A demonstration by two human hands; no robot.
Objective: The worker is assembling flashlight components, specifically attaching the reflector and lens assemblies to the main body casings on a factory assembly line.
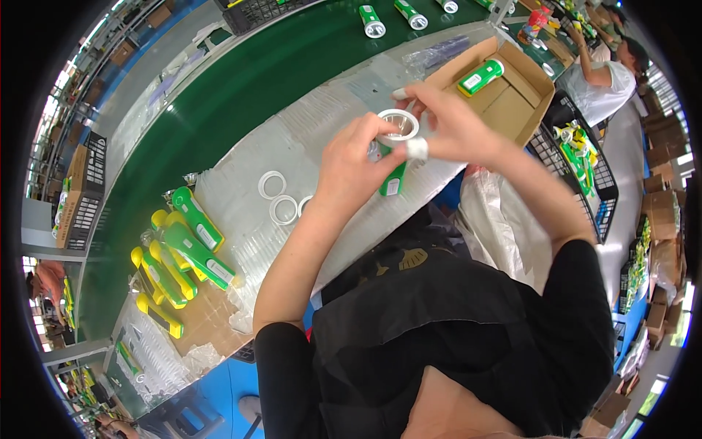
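Note:
A green flashlight (pixel 393 180) is held upright over the table, its round clear lens end with a white ring (pixel 399 126) facing up. Wrapped about its head from the left is my left hand (pixel 353 161), with fingertips at the ring. My right hand (pixel 455 126) curves round the ring from the other side, thumb against it and index finger lifted away; white covers wrap its thumb and a fingertip. Loose white rings (pixel 284 211) lie on the table near my left forearm, one partly hidden by it.
Several green and yellow flashlight bodies (pixel 191 252) are heaped at the left. An open cardboard box (pixel 523 102) at the right holds one flashlight (pixel 480 77). Beyond runs a green conveyor belt (pixel 292 66) carrying finished-looking flashlights (pixel 373 23). A black crate (pixel 603 194) stands right; another person (pixel 596 88) sits far right.

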